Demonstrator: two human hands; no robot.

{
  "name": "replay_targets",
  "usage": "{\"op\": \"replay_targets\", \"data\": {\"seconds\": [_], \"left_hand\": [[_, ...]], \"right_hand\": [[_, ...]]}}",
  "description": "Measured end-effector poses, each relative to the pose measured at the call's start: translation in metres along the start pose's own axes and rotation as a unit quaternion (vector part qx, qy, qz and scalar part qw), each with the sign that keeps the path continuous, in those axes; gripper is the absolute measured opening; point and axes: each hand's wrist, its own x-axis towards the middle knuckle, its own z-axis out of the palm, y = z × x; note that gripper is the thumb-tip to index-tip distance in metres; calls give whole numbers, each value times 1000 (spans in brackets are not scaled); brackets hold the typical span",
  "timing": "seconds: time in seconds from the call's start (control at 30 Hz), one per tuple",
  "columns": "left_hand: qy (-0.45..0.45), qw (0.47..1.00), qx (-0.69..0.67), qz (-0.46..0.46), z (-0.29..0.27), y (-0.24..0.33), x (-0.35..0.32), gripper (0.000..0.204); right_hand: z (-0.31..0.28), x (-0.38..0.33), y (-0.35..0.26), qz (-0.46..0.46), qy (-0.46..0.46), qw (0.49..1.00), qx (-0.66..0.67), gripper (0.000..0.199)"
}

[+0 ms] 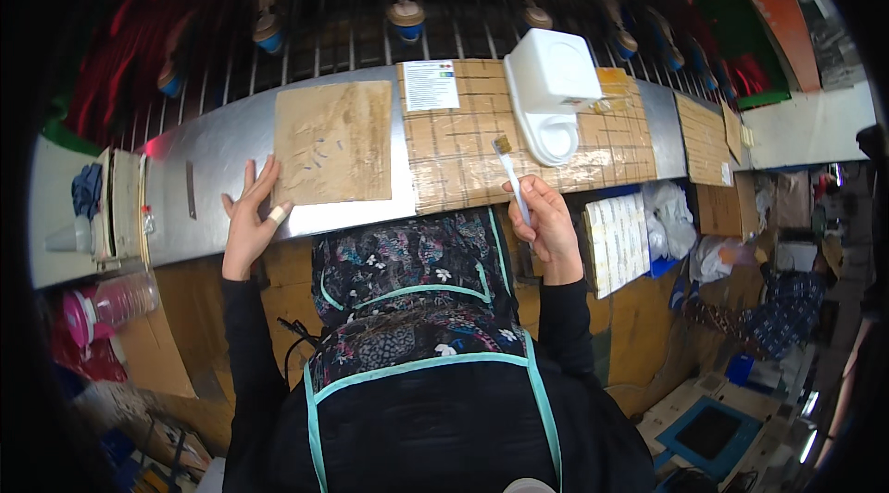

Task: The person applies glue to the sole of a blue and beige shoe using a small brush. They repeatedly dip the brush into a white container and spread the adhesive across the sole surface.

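Note:
My left hand [250, 215] lies flat with fingers spread on the metal workbench [208, 169], its fingertips at the lower left corner of a brown cardboard sheet [335, 143]. One finger has a pale wrap around it. My right hand [548, 224] is closed around the handle of a white brush [510, 174], bristles pointing up and away over a taped cardboard pad [463, 160]. A white plastic container with a loop handle [551, 90] stands just beyond the brush tip.
A white label [431, 86] is stuck on the taped pad. Spools with blue ends [407, 16] hang on a rack behind the bench. A pink-capped bottle [106, 303] lies at left. A printed sheet [619, 243], bags and boxes crowd the right.

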Motion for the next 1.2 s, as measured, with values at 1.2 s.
{"op": "replay_targets", "data": {"seconds": [1.2], "left_hand": [[54,998,6,21,7,-5,-14,69]], "right_hand": [[18,39,-31,-252,140,897,-336,12]]}}
